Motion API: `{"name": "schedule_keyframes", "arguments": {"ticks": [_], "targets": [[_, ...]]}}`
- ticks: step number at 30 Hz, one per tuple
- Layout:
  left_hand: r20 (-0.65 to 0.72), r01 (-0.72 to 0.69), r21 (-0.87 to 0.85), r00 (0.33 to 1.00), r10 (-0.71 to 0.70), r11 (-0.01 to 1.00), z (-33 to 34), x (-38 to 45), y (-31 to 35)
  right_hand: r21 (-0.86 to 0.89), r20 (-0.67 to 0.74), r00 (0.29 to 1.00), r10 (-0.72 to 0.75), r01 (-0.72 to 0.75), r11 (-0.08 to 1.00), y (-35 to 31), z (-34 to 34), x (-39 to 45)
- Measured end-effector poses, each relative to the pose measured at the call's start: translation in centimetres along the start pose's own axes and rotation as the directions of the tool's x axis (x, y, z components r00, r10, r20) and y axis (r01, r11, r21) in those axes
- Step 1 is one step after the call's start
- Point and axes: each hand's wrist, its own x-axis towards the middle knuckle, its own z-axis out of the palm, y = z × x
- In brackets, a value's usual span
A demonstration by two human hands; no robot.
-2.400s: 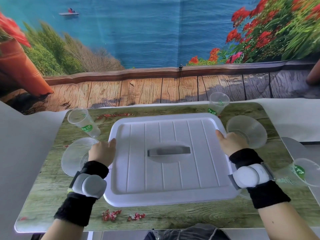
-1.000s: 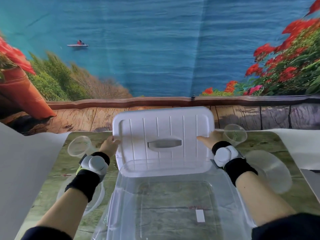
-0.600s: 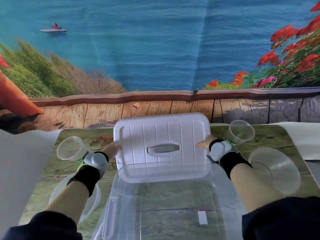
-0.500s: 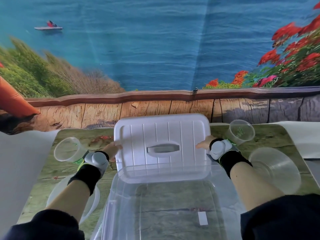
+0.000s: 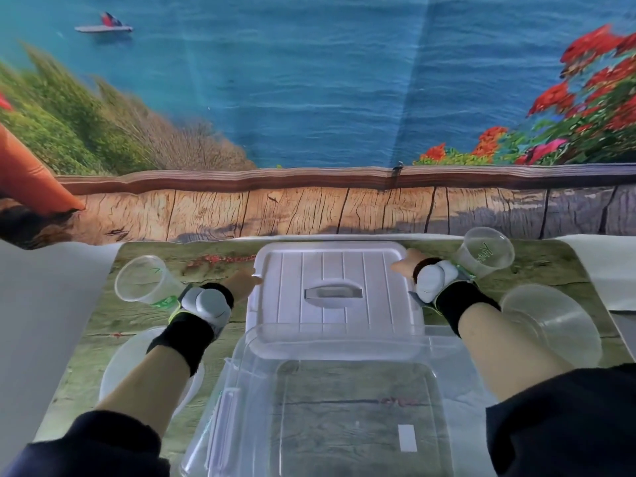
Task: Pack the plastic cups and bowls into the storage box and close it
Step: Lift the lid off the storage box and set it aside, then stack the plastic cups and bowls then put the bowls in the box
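A clear storage box stands open in front of me with nothing inside. Its white lid lies flat on the table just behind the box, handle up. My left hand grips the lid's left edge and my right hand grips its right edge. One clear plastic cup lies tilted at the far left, another cup at the far right. A clear bowl sits right of my right forearm. Another bowl is partly hidden under my left forearm.
The table carries a green wood-print mat with white cloth on both sides. A printed sea-and-flowers backdrop hangs right behind the table's far edge.
Both hands lifted the lid off the box, carried it away from me and lowered it onto the table behind the box. The box now stands open.
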Motion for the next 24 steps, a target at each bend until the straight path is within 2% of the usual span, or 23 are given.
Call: {"name": "schedule_keyframes", "arguments": {"ticks": [2,6,9,11,15,21,24], "targets": [[-0.003,-0.044,0.0,0.999,0.044,0.999,-0.3,-2.0,0.5,0.06,-0.015,0.996,-0.086,0.087,0.994,-1.2,-0.1,-0.9],[-0.009,-0.186,-0.092,0.982,0.186,0.978,-0.8,-6.5,-0.5,0.045,-0.031,0.956,-0.292,0.293,0.955,-4.1,1.4,-3.8],[-0.089,-0.205,-0.124,0.977,0.195,0.971,-1.5,-9.2,-3.5,-0.002,0.065,0.922,-0.381,0.382,0.924,-6.7,3.4,-6.8],[-0.148,-0.205,-0.18,0.973,0.179,0.962,-1.7,-11.3,-6.0,-0.029,0.081,0.899,-0.431,0.434,0.9,-8.1,5.2,-8.0],[-0.255,-0.173,-0.342,0.963,0.086,0.924,-1.2,-15.3,-12.6,-0.047,0.126,0.831,-0.541,0.55,0.834,-11.8,9.4,-11.2],[-0.325,-0.042,-0.515,0.934,-0.149,0.856,1.4,-19.5,-22.3,-0.316,0.266,0.747,-0.609,0.664,0.678,-17.1,15.8,-13.7],[-0.297,0.061,-0.583,0.912,-0.282,0.81,3.3,-21.2,-26.8,-0.487,0.306,0.771,-0.558,0.631,0.605,-19.0,19.6,-14.3]]}}
